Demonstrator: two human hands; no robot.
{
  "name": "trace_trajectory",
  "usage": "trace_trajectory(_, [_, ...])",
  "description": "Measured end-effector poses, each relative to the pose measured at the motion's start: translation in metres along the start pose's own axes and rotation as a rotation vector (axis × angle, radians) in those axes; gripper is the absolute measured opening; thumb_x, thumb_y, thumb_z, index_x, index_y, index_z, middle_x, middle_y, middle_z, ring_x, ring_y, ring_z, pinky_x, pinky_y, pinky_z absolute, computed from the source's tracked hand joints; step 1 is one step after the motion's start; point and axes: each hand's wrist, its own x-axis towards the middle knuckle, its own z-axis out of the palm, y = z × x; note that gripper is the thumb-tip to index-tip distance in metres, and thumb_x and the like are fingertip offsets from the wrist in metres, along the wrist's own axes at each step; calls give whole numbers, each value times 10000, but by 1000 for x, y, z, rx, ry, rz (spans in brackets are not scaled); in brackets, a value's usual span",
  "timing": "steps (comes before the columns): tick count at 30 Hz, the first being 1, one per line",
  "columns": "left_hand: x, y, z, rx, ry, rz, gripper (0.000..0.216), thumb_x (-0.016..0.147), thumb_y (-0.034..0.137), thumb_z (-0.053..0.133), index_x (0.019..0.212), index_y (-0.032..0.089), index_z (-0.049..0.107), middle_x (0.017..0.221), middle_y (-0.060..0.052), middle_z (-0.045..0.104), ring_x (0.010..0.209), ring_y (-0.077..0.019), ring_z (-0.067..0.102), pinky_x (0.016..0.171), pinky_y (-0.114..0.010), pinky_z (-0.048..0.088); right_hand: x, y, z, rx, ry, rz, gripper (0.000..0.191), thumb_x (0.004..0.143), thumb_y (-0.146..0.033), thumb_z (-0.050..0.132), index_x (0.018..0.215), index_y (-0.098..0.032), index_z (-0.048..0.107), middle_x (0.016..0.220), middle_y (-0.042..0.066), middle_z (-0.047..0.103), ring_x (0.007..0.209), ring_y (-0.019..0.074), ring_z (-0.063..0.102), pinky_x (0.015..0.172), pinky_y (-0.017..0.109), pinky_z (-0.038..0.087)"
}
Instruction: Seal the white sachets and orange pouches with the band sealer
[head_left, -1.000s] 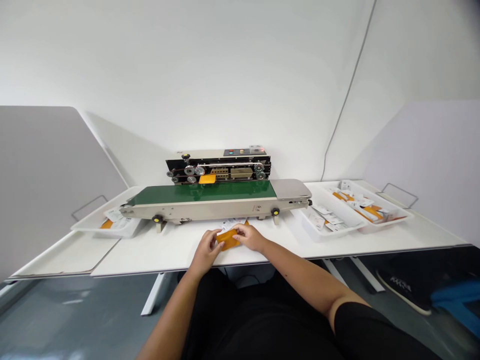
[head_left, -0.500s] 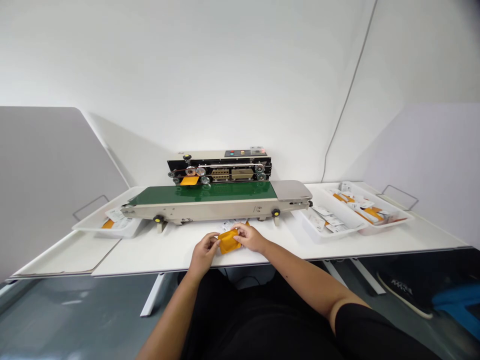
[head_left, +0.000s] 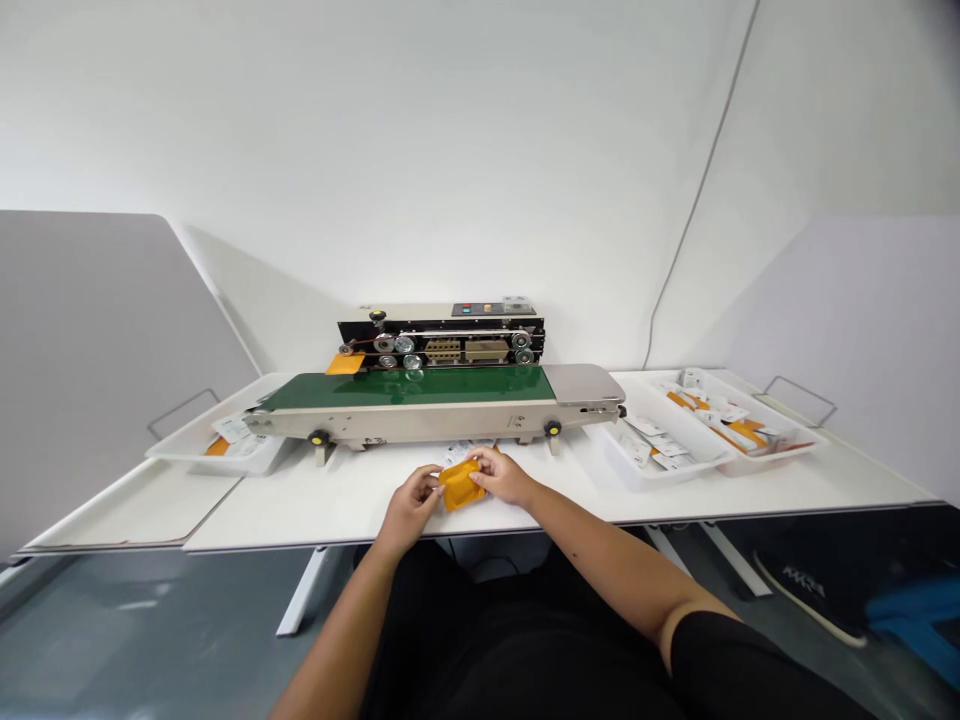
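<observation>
Two hands, close together, clamp one orange pouch [head_left: 460, 486] at the near edge of the white table [head_left: 300, 510]: left hand [head_left: 409, 508] on its left side, right hand [head_left: 502, 477] on its upper right. Printed white sheets [head_left: 459, 452] lie just behind. Farther back stands a green-belt band sealer [head_left: 405, 390], with a second orange pouch [head_left: 345, 364] at its left end. White trays [head_left: 637, 470] of packets sit at right.

Small flat orange pouch [head_left: 461, 485], skewed, pinched between left hand [head_left: 410, 510] and right hand [head_left: 502, 477]
</observation>
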Motion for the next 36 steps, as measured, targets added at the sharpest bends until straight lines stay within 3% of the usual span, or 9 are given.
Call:
trace_trajectory(7, [-2,3,-1,30,-63,-13,264,919,428,647,1067,216,593,785,5,688,715,-175,657,660,-269,491,-4,-8,-2,-215,-111,12,257,840,-307,711,1067,-200,656,794,-11,656,674,132,598,604,229,474])
trace_trajectory(10, [-2,5,-1,37,-80,-13,242,919,423,644,1034,219,584,791,2,689,728,-177,659,673,-272,488,-1,-22,-10,-353,-183,57,165,801,-251,720,956,-195,707,769,-9,670,648,125,587,563,211,444])
trace_trajectory(12, [-2,5,-1,29,-73,-2,254,923,422,638,1060,220,567,815,-7,690,768,-184,667,707,-284,493,6,-41,-22,-302,-158,100,160,782,-252,719,928,-190,706,761,-8,684,621,120,595,543,206,447])
trace_trajectory(15, [-1,3,-2,4,-39,26,288,936,410,619,1135,219,537,840,-13,675,820,-191,665,754,-298,489,23,-79,-52,-110,69,106,211,765,-309,726,923,-180,674,684,-31,656,477,81,513,443,175,382])
trace_trajectory(19, [-1,1,-3,-9,-26,38,290,946,391,609,1163,215,530,849,-11,653,823,-187,647,760,-299,474,49,-125,-106,117,659,-77,212,794,-311,695,951,-187,624,566,-66,576,408,59,436,395,140,307])
trace_trajectory(22, [-1,1,-2,-14,-27,40,281,945,385,611,1155,214,537,851,-12,650,818,-186,640,758,-298,473,65,-139,-140,162,871,-83,208,853,-268,601,1045,-212,543,546,-77,568,414,69,472,410,127,336])
trace_trajectory(26, [-1,4,-2,-7,-11,29,281,935,405,620,1132,213,563,855,-17,655,822,-189,648,751,-296,486,80,-137,-157,191,914,27,307,815,-157,556,1108,-212,485,559,-61,617,401,94,529,400,140,384])
trace_trajectory(30, [-2,7,-2,12,-9,19,283,916,416,640,1104,209,590,841,-16,663,808,-188,656,737,-289,498,94,-130,-149,216,858,114,341,762,-86,564,1085,-185,516,545,-36,627,400,118,567,397,170,438])
trace_trajectory(36, [-3,10,-2,29,-10,20,223,922,389,630,1058,213,612,839,-15,679,804,-188,668,730,-286,509,96,-126,-138,215,913,56,421,757,-64,497,1159,-184,540,574,-39,632,408,104,568,396,155,444])
